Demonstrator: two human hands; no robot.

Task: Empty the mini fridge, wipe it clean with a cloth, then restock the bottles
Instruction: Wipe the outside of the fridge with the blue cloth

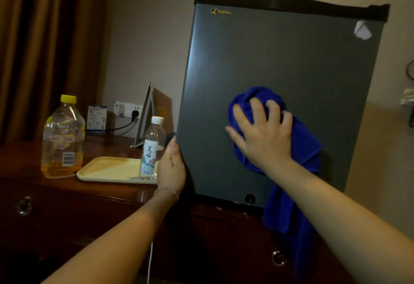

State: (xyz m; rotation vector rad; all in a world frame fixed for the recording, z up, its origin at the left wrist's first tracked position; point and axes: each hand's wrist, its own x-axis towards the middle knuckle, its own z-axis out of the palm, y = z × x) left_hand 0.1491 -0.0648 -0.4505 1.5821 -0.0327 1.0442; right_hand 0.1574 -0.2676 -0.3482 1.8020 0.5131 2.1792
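We see the grey mini fridge (280,64) standing shut on the wooden dresser (67,198), our right hand (262,135) bunching the blue cloth (300,149) against its door while our left hand (171,167) grips the door's edge at nine o'clock. Further toward nine o'clock, a small water bottle (151,149) stands on a cream tray (107,169), a yellow-capped bottle (62,138) just beyond it, with a folded card (145,115) and wall socket (128,108) behind.

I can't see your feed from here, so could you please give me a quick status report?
Left hand grips fridge door edge. Right hand presses blue cloth on door front. Two bottles out beside it. Nothing blocking.
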